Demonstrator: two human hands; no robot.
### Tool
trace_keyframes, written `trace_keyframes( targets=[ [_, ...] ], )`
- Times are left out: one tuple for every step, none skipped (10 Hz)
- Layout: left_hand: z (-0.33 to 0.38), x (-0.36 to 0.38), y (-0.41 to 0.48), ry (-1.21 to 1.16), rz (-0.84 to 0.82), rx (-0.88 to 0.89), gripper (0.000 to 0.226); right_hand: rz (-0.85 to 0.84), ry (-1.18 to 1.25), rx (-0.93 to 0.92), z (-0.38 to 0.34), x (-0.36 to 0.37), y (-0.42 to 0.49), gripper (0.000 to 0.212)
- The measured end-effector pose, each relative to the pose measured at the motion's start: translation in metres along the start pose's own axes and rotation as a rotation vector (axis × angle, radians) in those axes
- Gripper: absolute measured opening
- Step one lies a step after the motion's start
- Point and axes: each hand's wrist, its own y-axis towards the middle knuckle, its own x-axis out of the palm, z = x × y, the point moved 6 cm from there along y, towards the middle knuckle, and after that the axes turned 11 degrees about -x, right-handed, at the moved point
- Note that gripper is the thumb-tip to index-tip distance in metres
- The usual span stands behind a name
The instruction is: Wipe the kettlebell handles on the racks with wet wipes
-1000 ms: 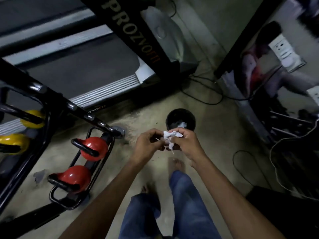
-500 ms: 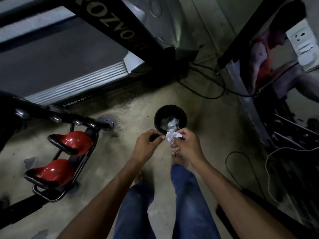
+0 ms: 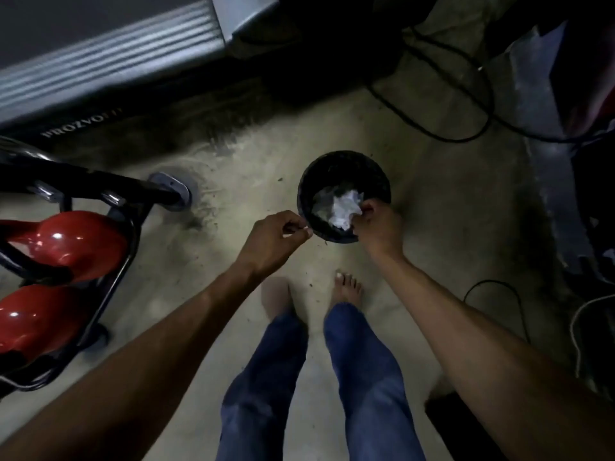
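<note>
right hand: grasping crumpled wet wipe over bin
left hand: fingertips pinched, contents unclear
kettlebells: on rack, well left
risk: wipe catches rim, lands on floor

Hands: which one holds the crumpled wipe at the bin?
The right hand, gripping the white wipe over the black bin; the left hand is beside the rim, pinching nothing visible.

A gym: a treadmill stands beside a rack holding red kettlebells on a concrete floor.
</note>
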Motion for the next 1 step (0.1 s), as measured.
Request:
trace_keyframes(
  targets=[
    [-0.0113, 0.0078, 0.0165, -0.01, -0.023, -0.005, 0.023, 0.017, 0.079, 0.059, 0.0254, 0.0224, 0.0111, 0.01]
  ],
)
